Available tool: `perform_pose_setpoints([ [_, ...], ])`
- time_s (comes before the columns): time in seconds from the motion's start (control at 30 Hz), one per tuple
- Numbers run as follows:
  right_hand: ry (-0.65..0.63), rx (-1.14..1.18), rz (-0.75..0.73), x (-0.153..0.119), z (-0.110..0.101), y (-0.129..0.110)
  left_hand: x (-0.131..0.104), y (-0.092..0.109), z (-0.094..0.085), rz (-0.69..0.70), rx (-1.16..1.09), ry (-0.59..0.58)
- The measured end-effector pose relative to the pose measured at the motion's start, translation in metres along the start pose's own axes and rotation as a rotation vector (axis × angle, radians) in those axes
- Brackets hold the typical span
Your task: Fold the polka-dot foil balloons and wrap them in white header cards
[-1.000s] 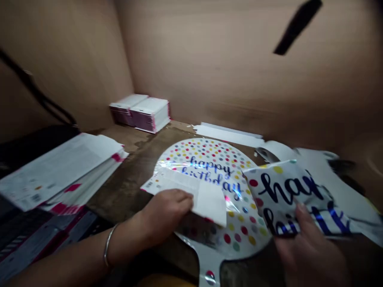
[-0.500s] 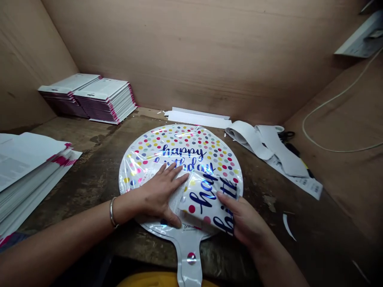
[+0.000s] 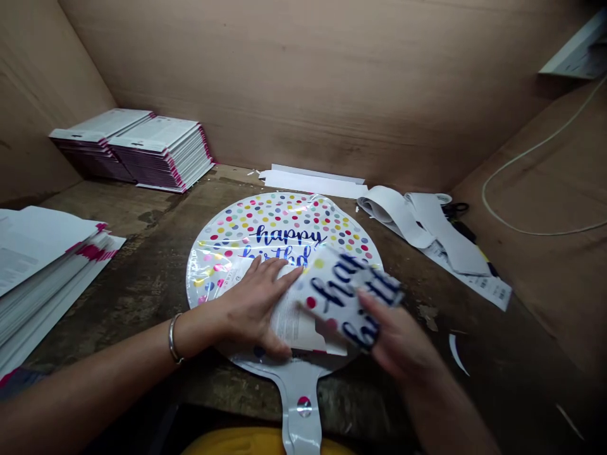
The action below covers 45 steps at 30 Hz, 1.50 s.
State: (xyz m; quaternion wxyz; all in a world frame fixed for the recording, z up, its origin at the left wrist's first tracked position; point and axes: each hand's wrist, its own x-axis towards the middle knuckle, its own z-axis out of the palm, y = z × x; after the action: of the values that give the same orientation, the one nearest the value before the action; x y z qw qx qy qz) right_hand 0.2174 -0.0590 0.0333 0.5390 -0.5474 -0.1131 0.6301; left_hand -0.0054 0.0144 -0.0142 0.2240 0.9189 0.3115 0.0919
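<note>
This looks like a packing bench in a workshop: a worn, stained brown tabletop (image 3: 156, 253) boxed in by plain wooden panels (image 3: 308, 82), with stacks of flat white-and-pink printed packets (image 3: 161, 151) and a curling white paper label strip (image 3: 398, 218).

"Where does this single view look from?"
"The person's head, facing forward and down over the desk (image 3: 156, 253)."
"How near?"
"Within arm's reach: left hand (image 3: 258, 309) and right hand (image 3: 401, 341) lie around mid-frame."
"And farther off?"
"The back wall (image 3: 308, 82) spans the top, meeting the left wall (image 3: 38, 82) at upper left."
</note>
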Motion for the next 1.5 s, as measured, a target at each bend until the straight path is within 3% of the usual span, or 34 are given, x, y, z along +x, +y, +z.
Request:
perform_pose_setpoints([
  [0.1, 0.121, -0.074, -0.057, -0.003, -0.025, -0.023, 0.000, 0.000, -0.002, -0.025, -0.003, 0.007],
  [0.27, 0.044, -0.286, 0.122, 0.000, -0.042, -0.024, 0.001, -0.004, -0.004, -0.055, 0.037, 0.005],
  [0.43, -0.001, -0.402, 0.127, 0.010, -0.025, -0.005, 0.004, 0.004, -0.003, -0.022, 0.060, -0.012],
  [0.53, -0.124, -0.431, 0.108, 0.012, -0.015, 0.000, 0.005, 0.008, -0.002, -0.010, 0.055, -0.007],
  [0.63, -0.231, -0.485, 0.012, 0.015, -0.019, -0.001, 0.002, 0.006, 0.000, -0.029, 0.052, -0.007],
  [0.77, -0.145, -0.784, -0.009, 0.023, -0.026, 0.003, 0.000, 0.004, 0.002, -0.016, 0.031, 0.006],
  [0.87, -0.170, -1.000, 0.015, 0.028, -0.011, 0.016, 0.003, 0.009, 0.002, 0.043, 0.011, 0.008],
  [1.0, -0.275, -1.076, -0.030, 0.028, 0.012, 0.021, 0.006, 0.012, 0.000, 0.085, 0.010, -0.006],
  [1.07, -0.283, -1.208, -0.177, 0.027, 0.009, 0.013, 0.005, 0.010, -0.002, 0.102, 0.017, -0.032],
  [1.17, -0.193, -1.537, -0.691, 0.028, -0.011, 0.002, 0.000, 0.006, -0.009, 0.195, 0.034, -0.120],
  [1.23, -0.258, -1.685, -0.967, 0.028, -0.026, 0.006, -0.005, 0.005, -0.013, 0.233, 0.054, -0.159],
  [1.33, -0.386, -1.818, -1.102, 0.021, -0.037, 0.026, -0.011, 0.008, -0.015, 0.191, 0.063, -0.138],
  [1.5, -0.294, -1.719, -1.153, 0.002, -0.024, 0.040, -0.020, 0.015, -0.001, 0.064, -0.022, -0.036],
])
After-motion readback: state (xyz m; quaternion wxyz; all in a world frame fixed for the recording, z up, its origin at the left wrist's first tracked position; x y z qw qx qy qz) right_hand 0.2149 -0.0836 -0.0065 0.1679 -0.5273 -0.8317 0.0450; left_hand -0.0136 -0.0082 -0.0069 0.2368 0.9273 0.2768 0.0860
